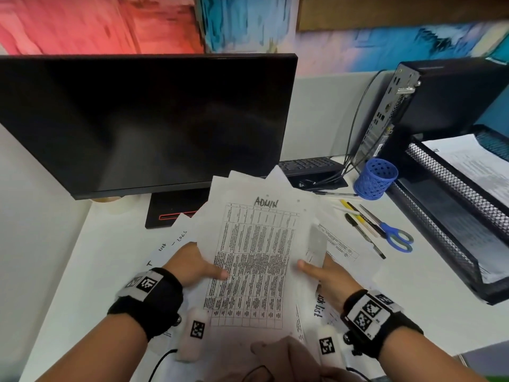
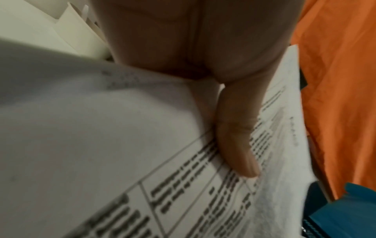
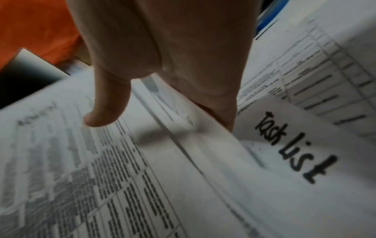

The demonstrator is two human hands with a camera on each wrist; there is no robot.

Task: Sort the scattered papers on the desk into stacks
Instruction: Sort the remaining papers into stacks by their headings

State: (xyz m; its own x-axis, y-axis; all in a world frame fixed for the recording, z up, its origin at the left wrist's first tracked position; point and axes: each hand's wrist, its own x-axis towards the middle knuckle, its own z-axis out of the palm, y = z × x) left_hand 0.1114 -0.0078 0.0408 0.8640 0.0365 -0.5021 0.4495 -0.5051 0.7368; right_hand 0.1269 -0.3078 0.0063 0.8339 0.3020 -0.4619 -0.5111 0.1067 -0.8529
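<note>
From the head view, both hands hold one bundle of papers in front of the body, above the white worktop. The left hand grasps the bundle at its 9 o'clock edge, with the thumb lying on the printed table of the top sheet. The right hand grasps it at the 3 o'clock edge, thumb also on top. The top sheet carries the handwritten word "ADMIN" at 12 o'clock, and the corners of the sheets behind it fan out unevenly. More loose sheets lie flat on the worktop under and around the bundle. Behind the bundle, at 12 o'clock, stands a dark monitor. At 2 o'clock is a blue pen cup, with pens and blue scissors lying just beside it. At 3 o'clock is a black mesh tray with paper inside.

In the left wrist view, the thumb of the left hand presses on the printed table of the papers; the other fingers are hidden under the sheets.

In the right wrist view, the right hand pinches the papers, thumb on top and fingers below. A sheet marked "Task List" lies at 3 o'clock of the hand.
</note>
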